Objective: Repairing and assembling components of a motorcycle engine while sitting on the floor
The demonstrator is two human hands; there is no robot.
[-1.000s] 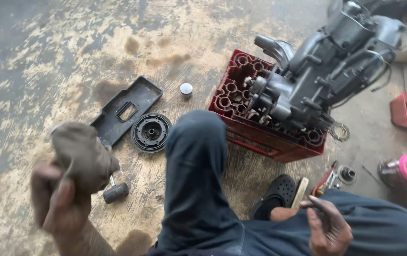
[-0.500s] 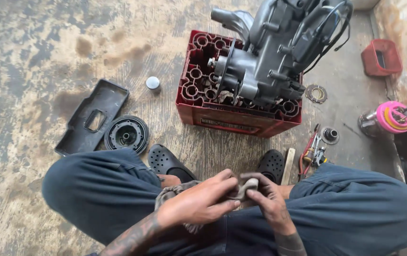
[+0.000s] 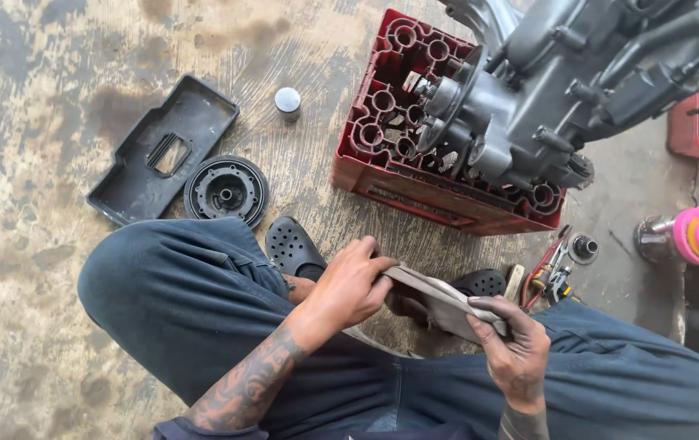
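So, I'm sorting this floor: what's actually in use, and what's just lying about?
In use:
left hand
right hand
grey rag stretched between both

Lying about:
black cover plate
round black disc
small cap
engine on red crate

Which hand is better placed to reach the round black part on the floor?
Probably the left hand: it holds the cloth on the side nearer the round black part. The right hand is farther away.

The rag is dull grey-brown, the crate red with round cells, and the engine on it dark grey. The clogs are black with holes, the trousers dark blue. The floor is tan, blotched with grey stains.
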